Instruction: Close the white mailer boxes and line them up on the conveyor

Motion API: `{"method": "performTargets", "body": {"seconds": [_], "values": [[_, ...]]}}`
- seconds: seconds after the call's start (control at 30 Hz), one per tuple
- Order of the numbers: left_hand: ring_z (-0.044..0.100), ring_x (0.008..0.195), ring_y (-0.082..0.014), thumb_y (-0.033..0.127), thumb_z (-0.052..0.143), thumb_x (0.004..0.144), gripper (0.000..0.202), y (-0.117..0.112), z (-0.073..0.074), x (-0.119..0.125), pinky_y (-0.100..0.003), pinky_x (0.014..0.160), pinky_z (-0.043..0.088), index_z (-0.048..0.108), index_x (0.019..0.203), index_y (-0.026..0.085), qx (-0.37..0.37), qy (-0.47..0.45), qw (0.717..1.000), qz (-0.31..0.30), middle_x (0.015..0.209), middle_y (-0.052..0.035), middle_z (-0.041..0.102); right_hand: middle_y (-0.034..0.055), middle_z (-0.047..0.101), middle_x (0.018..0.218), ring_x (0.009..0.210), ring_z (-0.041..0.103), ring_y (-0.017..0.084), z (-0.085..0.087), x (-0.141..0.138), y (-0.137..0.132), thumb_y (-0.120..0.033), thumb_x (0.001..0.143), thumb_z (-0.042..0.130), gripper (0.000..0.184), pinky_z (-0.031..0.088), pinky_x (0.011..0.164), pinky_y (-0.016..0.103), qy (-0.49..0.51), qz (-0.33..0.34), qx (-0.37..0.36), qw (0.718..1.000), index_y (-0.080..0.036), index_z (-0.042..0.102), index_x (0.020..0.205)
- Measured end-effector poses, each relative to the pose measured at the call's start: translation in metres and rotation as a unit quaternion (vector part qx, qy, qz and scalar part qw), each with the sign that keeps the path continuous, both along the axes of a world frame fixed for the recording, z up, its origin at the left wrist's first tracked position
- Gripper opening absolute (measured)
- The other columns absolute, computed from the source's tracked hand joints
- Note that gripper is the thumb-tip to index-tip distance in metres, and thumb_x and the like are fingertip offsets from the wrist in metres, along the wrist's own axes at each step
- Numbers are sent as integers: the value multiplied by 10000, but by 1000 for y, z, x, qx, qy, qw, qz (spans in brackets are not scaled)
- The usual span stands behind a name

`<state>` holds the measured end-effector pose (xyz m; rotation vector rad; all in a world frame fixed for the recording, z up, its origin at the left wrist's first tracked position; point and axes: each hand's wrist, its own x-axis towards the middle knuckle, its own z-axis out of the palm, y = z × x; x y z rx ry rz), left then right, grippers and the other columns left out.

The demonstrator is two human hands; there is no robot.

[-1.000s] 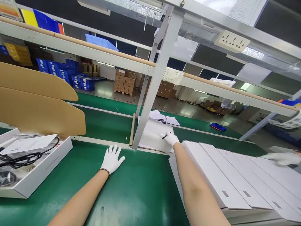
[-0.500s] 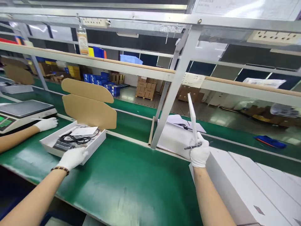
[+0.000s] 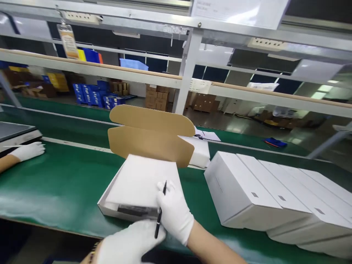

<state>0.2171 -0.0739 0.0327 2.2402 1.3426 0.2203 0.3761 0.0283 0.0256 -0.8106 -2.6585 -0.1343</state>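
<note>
An open white box (image 3: pixel 104 212) with a raised brown cardboard lid (image 3: pixel 150 141) is in front of me. A white foam sheet (image 3: pixel 143 178) lies over its contents, and a dark item (image 3: pixel 137 210) shows beneath the sheet's near edge. My right hand (image 3: pixel 174 209), in a white glove, is closed around a black pen (image 3: pixel 160 212), its fingertips on the sheet's right side. My gloved left hand (image 3: pixel 129 244) is at the box's near edge, overlapping it in view. Motion blurs its fingers, so I cannot tell whether they grip anything.
Several closed white boxes (image 3: pixel 247 187) stand in a row on the right of the green bench (image 3: pixel 68 176). A white box (image 3: pixel 198 152) with papers is behind the lid. At left, a co-worker's gloved hand (image 3: pixel 30 151) is beside a scale (image 3: pixel 16 134). A metal post (image 3: pixel 187 69) rises behind.
The open box has come rightward to in front of me. My right hand has brought the white sheet from the right and laid it over the contents. My left hand has moved to the near edge.
</note>
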Motion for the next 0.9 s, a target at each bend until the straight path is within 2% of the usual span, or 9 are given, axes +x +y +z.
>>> {"method": "performTargets", "body": {"seconds": [0.07, 0.13, 0.23, 0.37, 0.47, 0.57, 0.73, 0.83, 0.9], "values": [[605, 1216, -193, 643, 478, 883, 464, -7, 19, -31, -250, 1080, 435, 613, 1288, 459, -70, -62, 994, -58, 1306, 107, 650, 298, 609, 1213, 1168, 567, 411, -4, -3, -2, -81, 696, 580, 601, 416, 1065, 548, -101, -30, -75, 992, 18, 574, 1288], [572, 1262, -219, 714, 403, 863, 562, 10, 23, -63, -290, 1106, 416, 648, 1266, 409, -66, -95, 992, 47, 1356, 86, 618, 307, 589, 1237, 1180, 554, 420, -10, -2, -3, -97, 660, 624, 634, 389, 1079, 562, -153, -58, -124, 979, 16, 574, 1283], [301, 1463, -257, 613, 333, 910, 699, 60, 4, -81, -397, 1205, 248, 399, 1503, 248, -39, -13, 973, 225, 1591, 5, 316, 281, 561, 1291, 1250, 495, 416, -17, 4, 2, -175, 697, 679, 583, 322, 1110, 601, -139, -58, -163, 975, -41, 594, 1258], [70, 1512, -312, 577, 409, 903, 791, 112, -37, -66, -463, 1207, 213, 255, 1554, 155, -16, 82, 968, 236, 1648, -82, 72, 266, 503, 1349, 1317, 409, 421, -21, 23, 37, -445, 714, 771, 759, 280, 1123, 602, -69, -59, -193, 977, -66, 531, 1327], [69, 1503, -376, 572, 407, 908, 763, 119, -54, -55, -536, 1165, 285, 308, 1539, 154, 45, 107, 959, 259, 1640, -113, 139, 243, 456, 1399, 1368, 353, 392, -32, 38, 67, -509, 744, 751, 840, 222, 1156, 581, 1, -142, -208, 968, -86, 442, 1402], [135, 1493, -392, 596, 410, 889, 792, 109, -55, -48, -530, 1167, 290, 398, 1491, 81, 91, 125, 963, 222, 1588, -171, 305, 183, 550, 1288, 1335, 394, 377, -48, 43, 78, -559, 749, 726, 795, 213, 1162, 568, 39, -144, -218, 964, -127, 470, 1367], [310, 1438, -389, 652, 392, 860, 855, 105, -46, -33, -525, 1066, 423, 368, 1507, 94, 30, 144, 962, 231, 1579, -190, 316, 175, 605, 1169, 1214, 488, 373, -60, 39, 74, -592, 707, 734, 741, 279, 1128, 552, 34, -145, -210, 966, -122, 553, 1251], [193, 1482, -391, 637, 418, 857, 778, 121, -40, -34, -627, 1145, 245, 419, 1491, 186, 29, 131, 964, 228, 1599, -139, 296, 211, 568, 1239, 1270, 446, 390, -57, 39, 85, -535, 668, 767, 773, 248, 1143, 566, 59, -139, -216, 965, -93, 539, 1260], [153, 1493, -385, 581, 393, 888, 721, 136, -31, -47, -655, 1166, 124, 440, 1473, 162, 103, 70, 949, 291, 1600, -156, 284, 202, 539, 1276, 1258, 468, 356, -47, 43, 101, -505, 665, 758, 765, 268, 1145, 541, 186, -147, -206, 949, -110, 509, 1271]]}}
